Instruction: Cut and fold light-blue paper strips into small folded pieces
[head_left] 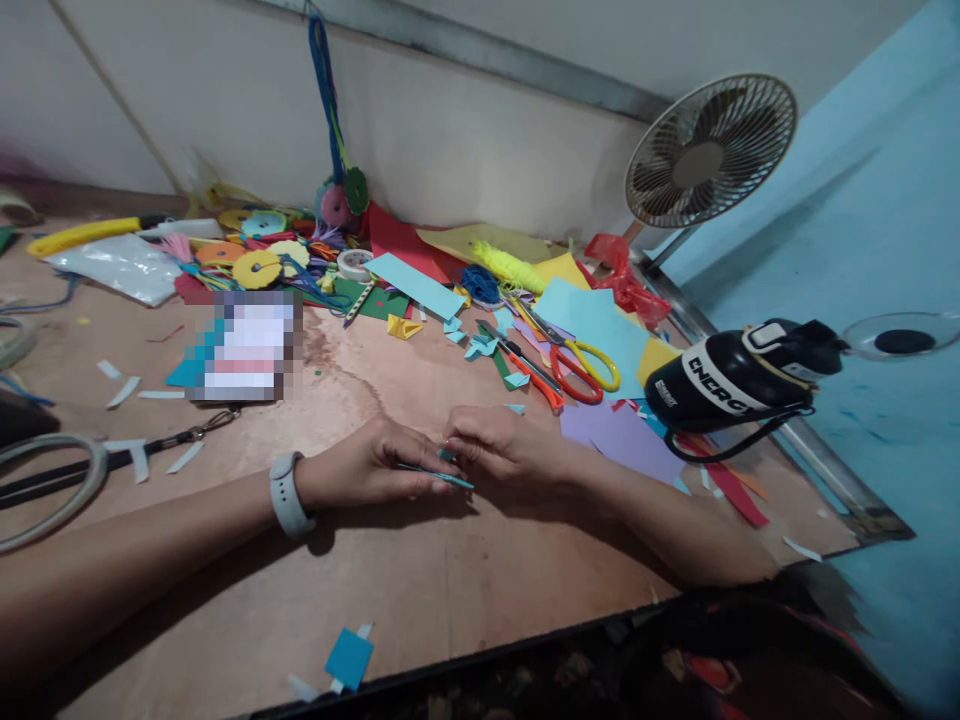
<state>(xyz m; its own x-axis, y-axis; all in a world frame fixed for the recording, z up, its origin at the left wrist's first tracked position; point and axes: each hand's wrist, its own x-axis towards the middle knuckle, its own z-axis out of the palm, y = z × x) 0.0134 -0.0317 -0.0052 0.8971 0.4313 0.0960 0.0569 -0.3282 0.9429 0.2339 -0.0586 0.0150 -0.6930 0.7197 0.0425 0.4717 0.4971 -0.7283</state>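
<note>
Near the middle of the table, my left hand [382, 465] wears a pale watch on its wrist and pinches a small blue-green paper piece [456, 481] between thumb and fingers. My right hand [491, 445] meets it from the right, its fingers closed at the same small piece; a bit of blue-green shows at its fingertips. The fingers partly hide the piece, so its full shape cannot be made out. A blue paper square [349, 658] with white strips under it lies near the front edge of the table.
Scissors [577, 375], a cutter [529, 372] and coloured paper [592, 325] lie beyond my right hand. A black bottle [731, 380] rests at the right, with a fan [709, 155] behind. Yarn and paper discs [256, 268] line the back; tape rolls [94, 490] sit left.
</note>
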